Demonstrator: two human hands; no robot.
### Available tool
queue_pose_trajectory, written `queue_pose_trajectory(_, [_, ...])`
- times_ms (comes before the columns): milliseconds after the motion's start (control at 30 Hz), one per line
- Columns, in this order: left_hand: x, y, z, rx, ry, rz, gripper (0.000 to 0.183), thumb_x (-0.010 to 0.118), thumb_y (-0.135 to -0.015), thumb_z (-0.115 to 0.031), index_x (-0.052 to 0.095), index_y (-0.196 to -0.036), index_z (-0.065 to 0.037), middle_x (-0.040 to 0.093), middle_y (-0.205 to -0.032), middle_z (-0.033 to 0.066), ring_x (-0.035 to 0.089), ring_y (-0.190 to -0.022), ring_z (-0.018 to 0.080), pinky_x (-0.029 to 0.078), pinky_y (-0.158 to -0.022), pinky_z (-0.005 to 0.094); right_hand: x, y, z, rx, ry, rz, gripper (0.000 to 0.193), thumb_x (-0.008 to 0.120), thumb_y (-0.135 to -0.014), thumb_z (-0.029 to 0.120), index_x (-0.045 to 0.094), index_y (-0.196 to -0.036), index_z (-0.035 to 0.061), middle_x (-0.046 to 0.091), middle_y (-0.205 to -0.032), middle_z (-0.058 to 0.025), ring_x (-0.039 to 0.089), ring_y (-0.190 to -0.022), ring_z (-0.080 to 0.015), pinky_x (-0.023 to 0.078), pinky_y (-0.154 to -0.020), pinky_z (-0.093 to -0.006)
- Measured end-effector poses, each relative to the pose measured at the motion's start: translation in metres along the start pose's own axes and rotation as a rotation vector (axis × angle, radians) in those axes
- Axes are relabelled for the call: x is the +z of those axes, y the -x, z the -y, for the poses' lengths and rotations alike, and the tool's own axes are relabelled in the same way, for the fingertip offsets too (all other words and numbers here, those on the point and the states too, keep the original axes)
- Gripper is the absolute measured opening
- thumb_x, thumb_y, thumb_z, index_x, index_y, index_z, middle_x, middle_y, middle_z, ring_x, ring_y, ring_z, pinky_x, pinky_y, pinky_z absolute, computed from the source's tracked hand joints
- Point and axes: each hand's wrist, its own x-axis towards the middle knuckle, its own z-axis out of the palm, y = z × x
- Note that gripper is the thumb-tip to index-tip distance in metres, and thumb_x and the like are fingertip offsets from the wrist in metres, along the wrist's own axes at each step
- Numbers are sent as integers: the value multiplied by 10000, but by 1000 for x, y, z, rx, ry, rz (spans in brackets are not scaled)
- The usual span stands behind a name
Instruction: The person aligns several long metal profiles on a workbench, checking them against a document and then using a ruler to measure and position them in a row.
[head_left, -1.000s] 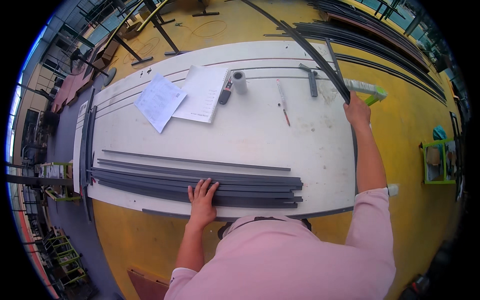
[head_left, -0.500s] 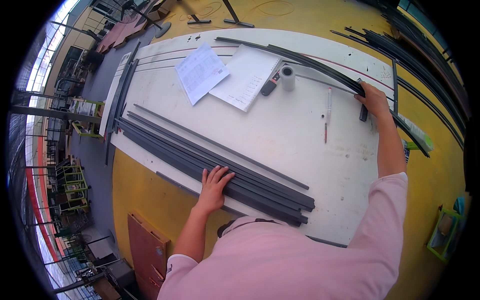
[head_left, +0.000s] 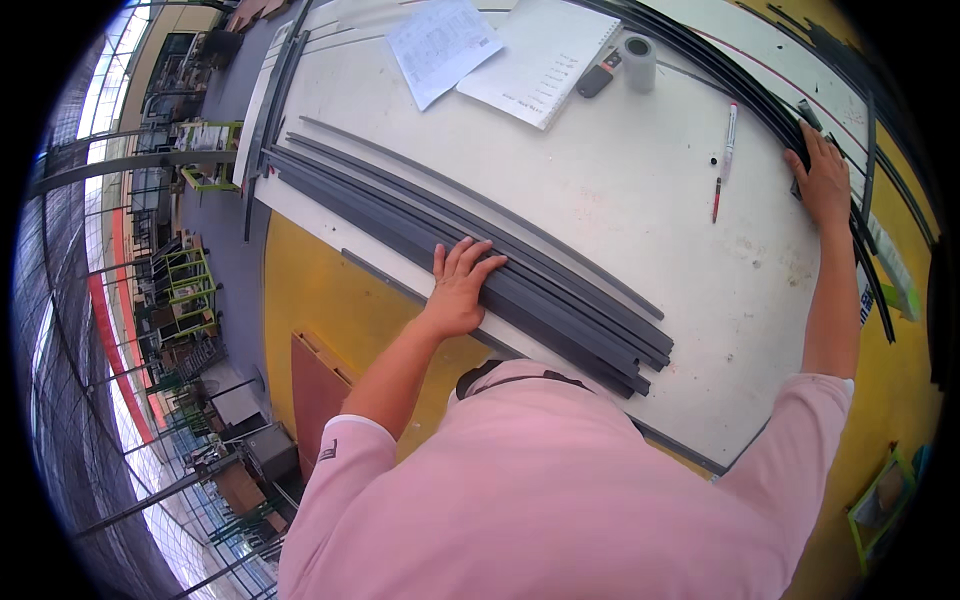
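A bundle of long dark grey profiles [head_left: 400, 225] lies slantwise across the near part of a white table [head_left: 650, 190]. My left hand [head_left: 462, 290] rests on this bundle, its fingers spread over the top bars. One thin grey strip [head_left: 480, 207] lies along the bundle's far side, a little apart from it. At the right, my right hand [head_left: 826, 182] lies on several long black strips [head_left: 752, 92], fingers stretched out and thumb apart. A short dark piece [head_left: 808, 114] sits beside its fingertips. The palm hides part of the strips.
Printed paper [head_left: 443, 50], a spiral notebook [head_left: 540, 60], a black handheld device [head_left: 598, 76] and a grey-white roll [head_left: 637, 66] occupy the far side. A marker [head_left: 730, 135] and a red pen [head_left: 716, 200] lie near my right hand. More dark bars [head_left: 268, 120] cross the left end.
The whole view has shifted, with the tabletop things now higher in it. My right hand's fingers, earlier curled round the black strips, are straighter. My left hand stays on the bundle.
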Motion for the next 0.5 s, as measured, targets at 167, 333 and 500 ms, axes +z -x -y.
queue_pose_trajectory(167, [-10, -7, 2, 38, -24, -23, 914, 624, -634, 62, 519, -1495, -226, 390, -1612, 70, 243, -1577, 353, 11, -1297, 621, 7, 24, -8, 34, -32, 22, 595, 565, -1074, 485, 441, -1622, 291, 547, -1587, -27, 511, -1453, -261, 391, -1188, -470])
queue_pose_trajectory(333, [-7, -10, 0, 47, 13, -61, 896, 625, -662, 73, 531, -1496, -238, 400, -1620, 63, 242, -1583, 347, 25, -1303, 612, -11, 41, 10, 52, 94, -78, 591, 489, -1093, 510, 420, -1636, 288, 472, -1655, -21, 436, -1519, -268, 298, -1235, -489])
queue_pose_trajectory(500, [12, -7, 5, 54, -27, -132, 915, 590, -595, 41, 548, -1479, -191, 435, -1604, 69, 270, -1575, 350, -21, -1300, 596, -46, 121, 45, 210, -252, -253, 470, 594, -1052, 391, 627, -1441, 128, 548, -1579, -91, 480, -1469, -279, 333, -1204, -484])
